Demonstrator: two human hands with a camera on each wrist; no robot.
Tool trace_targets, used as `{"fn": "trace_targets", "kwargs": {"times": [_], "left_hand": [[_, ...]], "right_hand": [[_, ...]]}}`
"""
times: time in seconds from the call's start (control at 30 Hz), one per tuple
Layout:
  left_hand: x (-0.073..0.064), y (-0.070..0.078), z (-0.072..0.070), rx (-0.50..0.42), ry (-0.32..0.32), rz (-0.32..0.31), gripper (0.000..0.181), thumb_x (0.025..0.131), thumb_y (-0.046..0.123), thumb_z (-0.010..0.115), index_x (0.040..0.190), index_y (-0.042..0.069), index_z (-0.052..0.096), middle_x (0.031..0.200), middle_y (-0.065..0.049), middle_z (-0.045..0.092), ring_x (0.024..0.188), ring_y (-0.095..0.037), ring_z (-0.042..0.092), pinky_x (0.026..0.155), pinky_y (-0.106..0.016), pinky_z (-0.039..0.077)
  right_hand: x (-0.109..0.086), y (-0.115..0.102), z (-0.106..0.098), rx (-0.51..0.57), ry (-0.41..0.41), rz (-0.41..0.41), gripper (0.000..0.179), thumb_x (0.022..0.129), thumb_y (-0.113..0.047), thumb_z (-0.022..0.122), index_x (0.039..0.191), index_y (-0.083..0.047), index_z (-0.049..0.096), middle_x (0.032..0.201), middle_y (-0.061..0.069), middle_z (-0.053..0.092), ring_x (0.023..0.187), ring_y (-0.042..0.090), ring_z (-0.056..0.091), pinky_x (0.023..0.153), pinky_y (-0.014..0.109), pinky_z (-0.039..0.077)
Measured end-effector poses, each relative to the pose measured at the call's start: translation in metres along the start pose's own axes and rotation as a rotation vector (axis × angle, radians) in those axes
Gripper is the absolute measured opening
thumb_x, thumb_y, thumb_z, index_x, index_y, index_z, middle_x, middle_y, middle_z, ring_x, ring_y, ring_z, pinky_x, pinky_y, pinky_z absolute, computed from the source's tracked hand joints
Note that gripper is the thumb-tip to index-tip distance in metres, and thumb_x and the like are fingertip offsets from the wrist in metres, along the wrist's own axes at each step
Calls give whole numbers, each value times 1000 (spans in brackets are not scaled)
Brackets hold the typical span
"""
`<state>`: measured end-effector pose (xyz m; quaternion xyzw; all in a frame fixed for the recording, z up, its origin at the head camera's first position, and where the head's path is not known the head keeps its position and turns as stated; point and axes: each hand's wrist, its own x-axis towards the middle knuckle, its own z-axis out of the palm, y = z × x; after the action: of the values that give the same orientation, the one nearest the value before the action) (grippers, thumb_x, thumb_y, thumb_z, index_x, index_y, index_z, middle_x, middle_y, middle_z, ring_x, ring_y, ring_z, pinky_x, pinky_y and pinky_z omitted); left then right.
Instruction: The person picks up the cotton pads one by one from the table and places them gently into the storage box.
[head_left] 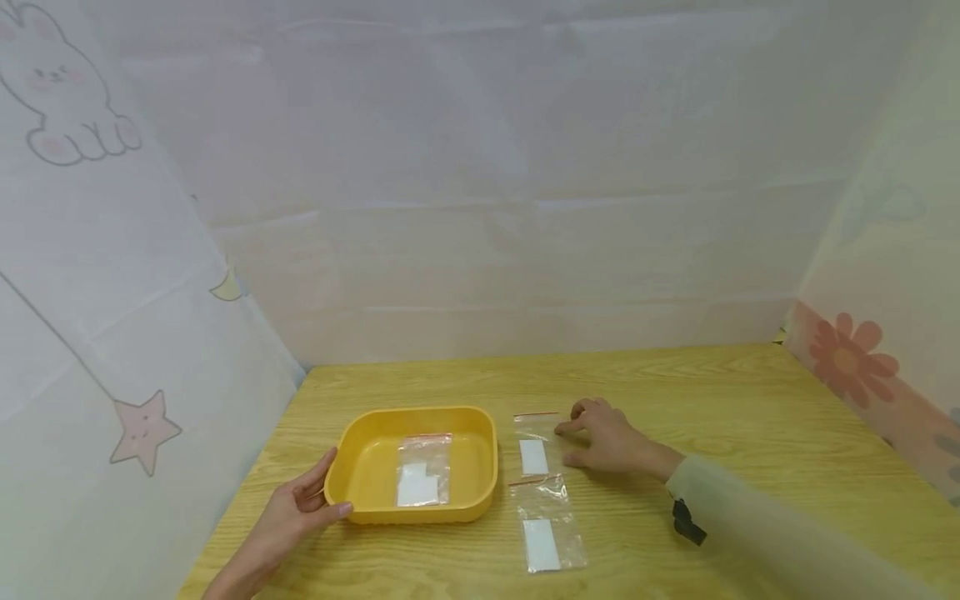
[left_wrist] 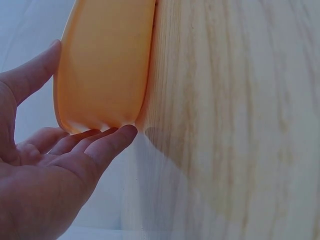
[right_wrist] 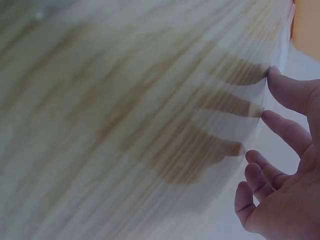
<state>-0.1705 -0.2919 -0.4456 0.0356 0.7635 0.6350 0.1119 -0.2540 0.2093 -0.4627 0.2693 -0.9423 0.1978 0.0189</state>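
Observation:
A yellow plastic tray (head_left: 360, 507) stands on the table, and my left hand (head_left: 288, 512) holds its near left corner. The left wrist view shows that thumb on the rim and the fingers against the side. In the tray lies a clear zip bag (head_left: 442, 454) with white pieces inside. To its right, two more zip bags lie flat, each with a white rectangle: a far bag (head_left: 534, 457) and a near bag (head_left: 547, 546). My right hand (head_left: 611, 437) is at the far bag's right edge, fingers spread and loosely bent, fingertips down at the table.
The wood-grain table (head_left: 720, 400) is enclosed by a white sheet (head_left: 525, 250) at the back and printed sheets on both sides. A dark clip-like object (head_left: 687, 522) hangs at the right sleeve (head_left: 780, 525).

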Motion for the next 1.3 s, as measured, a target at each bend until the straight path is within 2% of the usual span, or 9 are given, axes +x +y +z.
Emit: {"fn": "trace_targets", "kwargs": {"times": [0.2,0.43,0.63,0.87,1.03,1.3], "left_hand": [[0,1,1,6,2,-7,93,96,6,78,167,3,19,169,-20,20,148,-42,35,103,-30,52],[0,0,0,7,7,-9,92,96,6,78,168,4,19,169,-19,19,148,-41,35,103,-31,52],[0,0,-1,7,-1,-5,92,97,7,78,168,4,19,169,-19,20,149,-41,34,103,-31,52],[0,-1,0,8,-5,0,93,96,6,78,167,2,18,168,-20,20,148,-42,34,103,-30,52],[0,-1,0,3,-6,-6,93,96,5,78,167,2,18,169,-20,19,148,-42,34,103,-30,52],[0,-1,-1,4,0,-9,93,96,7,78,168,4,19,168,-20,20,148,-42,34,103,-31,53]], "right_hand": [[-18,16,-9,-31,7,20,44,85,-34,90,122,-13,81,122,15,64,110,38,55,78,56,50],[-35,30,-16,15,37,9,44,86,-30,89,122,-6,80,121,17,65,109,39,57,86,55,52],[-36,33,-11,47,74,-3,58,86,-39,89,131,-6,76,123,16,61,108,35,54,83,51,47],[-40,32,-10,36,61,-8,55,88,-42,86,130,-7,77,119,13,59,101,27,48,74,41,39],[-45,34,-11,70,71,4,59,88,-44,86,132,-7,75,120,13,58,99,24,46,75,40,38],[-41,34,-9,72,65,-22,66,86,-45,87,136,-5,72,117,10,54,93,21,41,74,37,32]]}}
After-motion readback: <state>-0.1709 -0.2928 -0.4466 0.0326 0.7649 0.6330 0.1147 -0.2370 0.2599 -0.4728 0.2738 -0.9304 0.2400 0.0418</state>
